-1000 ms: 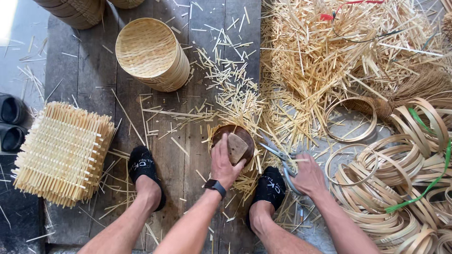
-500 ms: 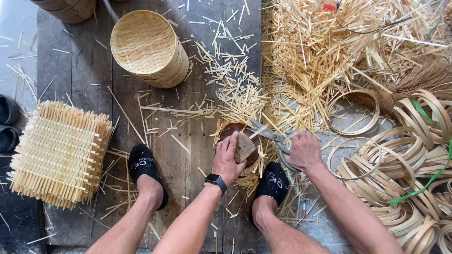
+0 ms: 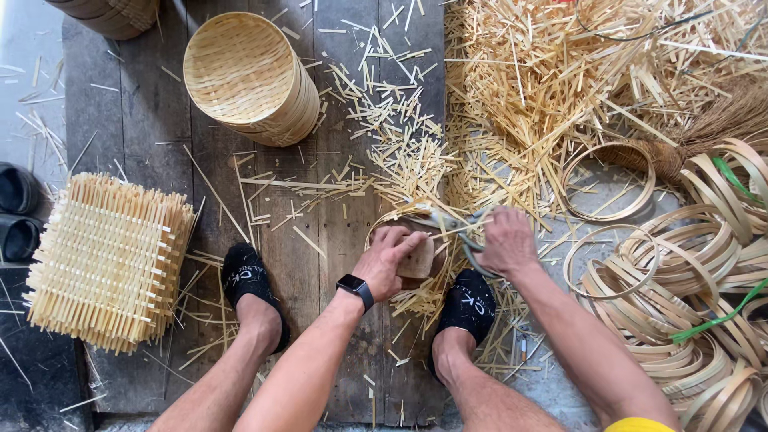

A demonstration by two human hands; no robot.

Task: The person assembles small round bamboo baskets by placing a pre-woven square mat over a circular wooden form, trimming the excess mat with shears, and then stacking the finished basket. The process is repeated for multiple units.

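My left hand [image 3: 390, 258], with a dark watch on its wrist, presses down on a small round woven bamboo piece [image 3: 418, 260] with a hoop rim, which rests between my two black-socked feet. My right hand [image 3: 504, 240] is closed around the handles of grey shears [image 3: 445, 218]; the blades point left across the top edge of the round piece. Cut bamboo slivers lie under and around both hands.
A stack of round woven bamboo trays [image 3: 252, 76] stands at the back. A pile of square woven mats [image 3: 108, 260] lies at the left, black shoes [image 3: 18, 212] beyond it. Loose bamboo strips [image 3: 576, 72] heap up back right, bamboo hoops [image 3: 688, 272] at right.
My right hand has lifted the shears from beside my right foot up to the top edge of the round piece. My left hand has shifted its grip on that piece.
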